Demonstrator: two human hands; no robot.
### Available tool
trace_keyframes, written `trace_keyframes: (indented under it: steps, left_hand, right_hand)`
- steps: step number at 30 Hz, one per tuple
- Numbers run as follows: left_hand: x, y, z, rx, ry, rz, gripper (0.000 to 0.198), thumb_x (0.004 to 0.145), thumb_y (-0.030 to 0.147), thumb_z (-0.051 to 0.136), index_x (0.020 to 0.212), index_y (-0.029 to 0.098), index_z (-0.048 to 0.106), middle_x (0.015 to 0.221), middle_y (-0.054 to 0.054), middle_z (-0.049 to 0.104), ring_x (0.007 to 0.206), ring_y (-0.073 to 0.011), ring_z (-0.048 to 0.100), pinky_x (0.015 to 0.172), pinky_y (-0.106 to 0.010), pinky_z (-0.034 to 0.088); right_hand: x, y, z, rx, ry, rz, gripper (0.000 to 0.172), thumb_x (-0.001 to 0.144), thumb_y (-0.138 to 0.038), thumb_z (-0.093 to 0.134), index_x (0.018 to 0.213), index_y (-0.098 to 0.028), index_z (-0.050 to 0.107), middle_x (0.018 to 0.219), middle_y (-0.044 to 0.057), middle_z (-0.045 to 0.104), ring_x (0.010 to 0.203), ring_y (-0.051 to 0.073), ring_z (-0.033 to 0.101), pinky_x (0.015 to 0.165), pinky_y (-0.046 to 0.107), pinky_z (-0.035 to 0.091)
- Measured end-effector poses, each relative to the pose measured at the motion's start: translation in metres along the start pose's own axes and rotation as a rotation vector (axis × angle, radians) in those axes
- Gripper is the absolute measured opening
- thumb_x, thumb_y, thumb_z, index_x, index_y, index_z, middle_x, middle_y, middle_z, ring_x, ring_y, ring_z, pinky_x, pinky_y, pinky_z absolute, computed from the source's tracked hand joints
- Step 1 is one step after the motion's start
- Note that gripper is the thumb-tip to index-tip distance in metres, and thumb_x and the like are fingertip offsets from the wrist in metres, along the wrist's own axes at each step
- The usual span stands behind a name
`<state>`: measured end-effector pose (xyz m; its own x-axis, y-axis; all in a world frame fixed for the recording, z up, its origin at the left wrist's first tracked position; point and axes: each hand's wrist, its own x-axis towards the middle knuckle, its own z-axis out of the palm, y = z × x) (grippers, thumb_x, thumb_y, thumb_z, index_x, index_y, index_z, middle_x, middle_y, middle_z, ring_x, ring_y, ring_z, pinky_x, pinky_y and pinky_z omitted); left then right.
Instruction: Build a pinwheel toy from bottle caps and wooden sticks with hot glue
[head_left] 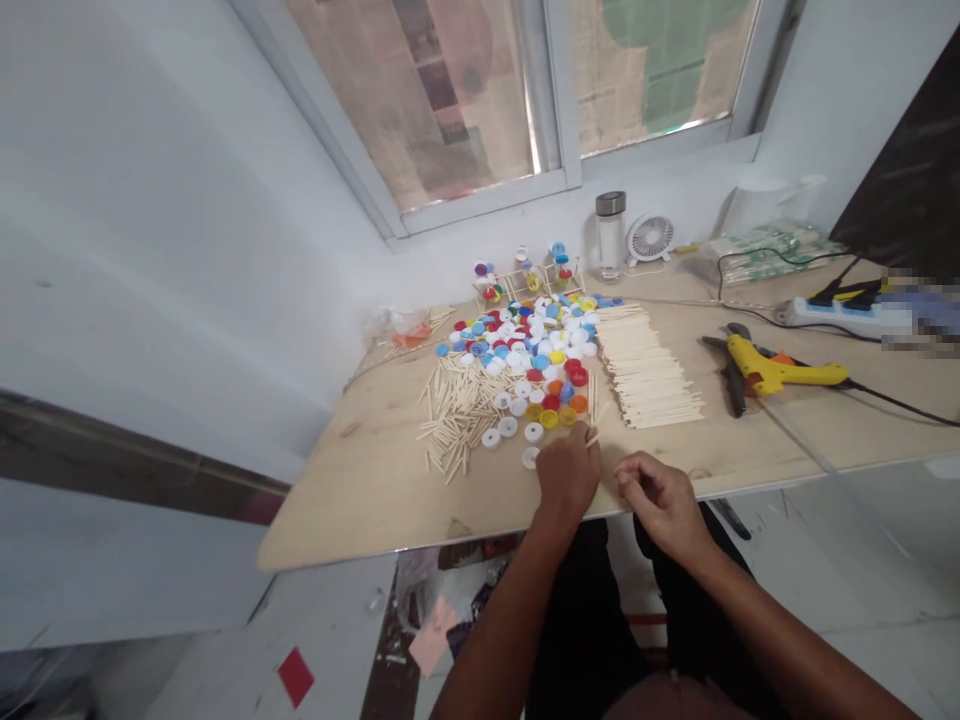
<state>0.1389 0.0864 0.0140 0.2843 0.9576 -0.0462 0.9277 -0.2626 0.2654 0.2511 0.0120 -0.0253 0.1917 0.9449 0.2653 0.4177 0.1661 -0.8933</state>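
Observation:
My left hand [570, 468] is closed at the front edge of the table, with a short wooden stick [595, 438] poking out by its fingertips. Just to its right, my right hand [661, 500] is curled, thumb and fingertips pinched together; whatever lies between them is too small to make out. Beyond the left hand spreads a pile of coloured bottle caps [536, 335], white, blue, red and yellow. A heap of short wooden sticks [465, 410] lies left of the hands. Longer wooden sticks [649, 370] are laid side by side in a row behind the right hand.
A yellow glue gun [780, 372] and dark-handled pliers [735, 385] lie at the right. At the back stand stick-and-cap assemblies [529, 275], a glass bottle [610, 235] and a small white fan [651, 240]. A power strip [832, 315] and cables lie far right.

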Motion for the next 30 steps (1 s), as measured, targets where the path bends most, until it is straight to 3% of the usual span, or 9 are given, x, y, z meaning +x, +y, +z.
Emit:
trace_keyframes:
  steps: [5, 9, 12, 17, 20, 26, 30]
  left_hand:
    - [0.016, 0.003, 0.005, -0.123, 0.118, 0.005, 0.025, 0.090, 0.023, 0.043, 0.107, 0.020, 0.061, 0.098, -0.008, 0.070, 0.087, -0.0210, 0.065, 0.071, -0.028, 0.043]
    - [-0.002, -0.007, 0.007, -0.287, 0.199, 0.044, 0.026, 0.091, 0.019, 0.039, 0.106, 0.019, 0.060, 0.096, -0.007, 0.069, 0.090, -0.0197, 0.064, 0.075, -0.028, 0.043]
    - [-0.032, -0.015, 0.007, -0.376, 0.140, 0.056, 0.024, 0.092, 0.020, 0.036, 0.099, 0.020, 0.059, 0.085, -0.004, 0.070, 0.081, -0.0188, 0.065, 0.070, -0.027, 0.042]
    - [-0.071, -0.014, 0.010, -0.395, -0.030, 0.105, 0.018, 0.088, 0.018, 0.038, 0.094, 0.021, 0.055, 0.079, -0.003, 0.070, 0.071, -0.0191, 0.065, 0.061, -0.026, 0.039]
    - [-0.078, -0.010, 0.011, -0.463, -0.093, 0.145, 0.016, 0.090, 0.021, 0.039, 0.092, 0.021, 0.055, 0.079, -0.004, 0.070, 0.071, -0.0195, 0.065, 0.060, -0.026, 0.038]
    - [-0.086, -0.009, 0.005, -0.658, -0.078, 0.223, 0.021, 0.093, 0.026, 0.038, 0.100, 0.020, 0.057, 0.089, -0.004, 0.069, 0.078, -0.0168, 0.064, 0.066, -0.025, 0.040]
    - [-0.091, -0.012, 0.002, -0.662, -0.060, 0.243, 0.027, 0.095, 0.028, 0.034, 0.100, 0.020, 0.059, 0.082, -0.003, 0.067, 0.072, -0.0154, 0.061, 0.063, -0.024, 0.038]
  right_hand:
    - [-0.001, 0.002, -0.002, 0.006, -0.052, -0.016, 0.024, 0.087, -0.032, 0.047, 0.070, -0.019, 0.057, 0.060, -0.001, 0.054, 0.056, 0.012, 0.051, 0.054, 0.022, 0.041]
    - [0.001, 0.003, -0.003, 0.027, -0.043, -0.015, 0.025, 0.087, -0.035, 0.049, 0.071, -0.018, 0.059, 0.059, -0.001, 0.055, 0.056, 0.012, 0.051, 0.053, 0.022, 0.042]
    - [-0.001, -0.001, -0.005, 0.077, -0.002, 0.000, 0.020, 0.087, -0.034, 0.051, 0.083, -0.018, 0.063, 0.066, 0.001, 0.060, 0.060, 0.013, 0.055, 0.056, 0.023, 0.044]
    - [-0.015, -0.016, -0.010, 0.117, -0.177, -0.110, 0.022, 0.088, -0.033, 0.054, 0.102, -0.019, 0.064, 0.077, 0.002, 0.065, 0.069, 0.014, 0.058, 0.066, 0.024, 0.047]
    - [-0.022, -0.022, -0.012, 0.062, -0.206, -0.151, 0.018, 0.088, -0.032, 0.054, 0.091, -0.019, 0.066, 0.075, 0.002, 0.065, 0.067, 0.014, 0.057, 0.065, 0.024, 0.046]
    - [-0.020, -0.022, -0.017, 0.131, -0.092, 0.034, 0.028, 0.089, -0.038, 0.051, 0.070, -0.018, 0.059, 0.062, -0.001, 0.057, 0.058, 0.012, 0.052, 0.056, 0.022, 0.042]
    - [-0.017, -0.022, -0.019, 0.193, -0.072, 0.101, 0.034, 0.090, -0.041, 0.048, 0.065, -0.018, 0.056, 0.057, -0.002, 0.053, 0.055, 0.011, 0.049, 0.054, 0.021, 0.040]
